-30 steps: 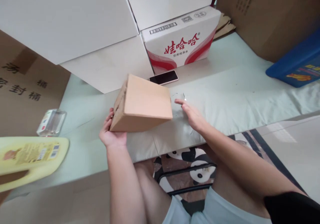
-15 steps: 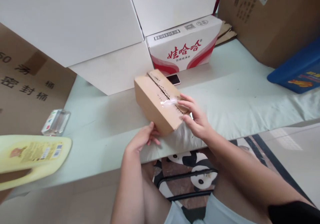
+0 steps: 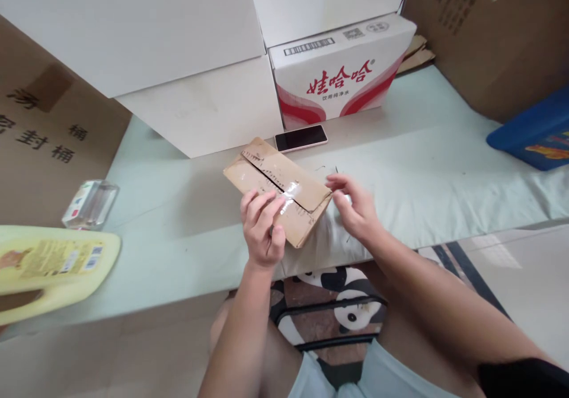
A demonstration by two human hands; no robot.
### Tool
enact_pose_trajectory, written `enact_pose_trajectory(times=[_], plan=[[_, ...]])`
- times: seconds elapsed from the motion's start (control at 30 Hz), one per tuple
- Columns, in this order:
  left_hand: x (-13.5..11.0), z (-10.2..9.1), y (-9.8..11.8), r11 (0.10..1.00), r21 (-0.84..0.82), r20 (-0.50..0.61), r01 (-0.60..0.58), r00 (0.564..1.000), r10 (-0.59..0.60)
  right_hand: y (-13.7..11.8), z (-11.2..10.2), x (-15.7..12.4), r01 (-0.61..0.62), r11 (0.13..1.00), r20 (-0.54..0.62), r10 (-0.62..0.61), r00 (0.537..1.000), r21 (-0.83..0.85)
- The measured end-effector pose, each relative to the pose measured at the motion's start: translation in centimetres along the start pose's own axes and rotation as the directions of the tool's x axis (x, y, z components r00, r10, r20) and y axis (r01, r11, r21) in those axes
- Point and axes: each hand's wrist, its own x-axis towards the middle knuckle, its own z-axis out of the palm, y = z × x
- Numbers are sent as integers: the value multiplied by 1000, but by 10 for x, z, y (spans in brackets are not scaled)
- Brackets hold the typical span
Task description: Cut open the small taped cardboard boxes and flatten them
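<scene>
A small brown cardboard box (image 3: 296, 175) lies on the pale green cloth in front of me, its slit top facing up. Shiny clear tape crosses the slit near its right end. My left hand (image 3: 263, 229) has its fingers stretched over the box's near top edge, thumb apart. My right hand (image 3: 354, 205) is at the right corner, fingers slightly bent and apart; whether the fingertips touch the box I cannot tell. Just behind the box is a phone (image 3: 302, 138) with a dark screen.
White cartons, one with red lettering (image 3: 340, 86), stand along the back. A large brown carton (image 3: 40, 125), a small clear package (image 3: 91, 204) and a yellow bottle (image 3: 57, 267) are at left. On the right are a blue container (image 3: 533, 128) and another brown carton (image 3: 480, 48).
The box has gone from tilted to lying lower and flatter, uncovering the phone. My left hand has moved from its near lower side up onto its top. My right hand has drawn back to the corner.
</scene>
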Motion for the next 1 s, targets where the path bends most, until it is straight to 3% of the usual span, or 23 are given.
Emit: enact_pose_trajectory(times=[0.03, 0.1, 0.17, 0.23, 0.3, 0.37, 0.4, 0.47, 0.53, 0.7, 0.83, 1.0], plan=[[-1, 2, 0, 1000, 10, -21, 0, 1000, 1, 2, -3, 3, -128, 981, -24, 126, 992, -143], [-2, 5, -1, 999, 32, -43, 2, 999, 0, 8, -9, 8, -306, 848, -7, 336, 942, -432], [-2, 7, -2, 998, 55, -60, 10, 998, -7, 14, -13, 12, -310, 734, 81, 444, 893, -604], [-2, 8, -2, 997, 68, -71, 24, 997, -19, 18, -16, 16, -301, 720, 123, 472, 873, -625], [-2, 9, -1, 997, 70, -73, 30, 997, -25, 18, -18, 19, -381, 800, 103, 476, 873, -464], [-2, 9, 0, 998, 61, -68, 33, 997, -28, 14, -22, 21, -478, 876, 83, 482, 872, -57], [-2, 9, 0, 998, 55, -66, 33, 997, -29, 10, -24, 23, -479, 855, 90, 471, 878, 200], [-2, 10, 1, 999, 36, -71, 31, 997, -29, 1, -29, 24, -379, 705, 105, 401, 910, 600], [-2, 11, 2, 999, 20, -79, 28, 997, -27, -5, -32, 26, -296, 625, 95, 334, 938, 723], [0, 13, 4, 999, 17, -86, 38, 996, -36, -16, -33, 26, -238, 784, -48, 322, 946, 573], [0, 11, 5, 999, 13, -75, 39, 996, -38, -35, -29, 18, 8, 862, -172, 92, 981, 508], [0, 10, 5, 999, 20, -62, 38, 997, -37, -57, -17, 4, 84, 971, -72, -69, 995, 223]])
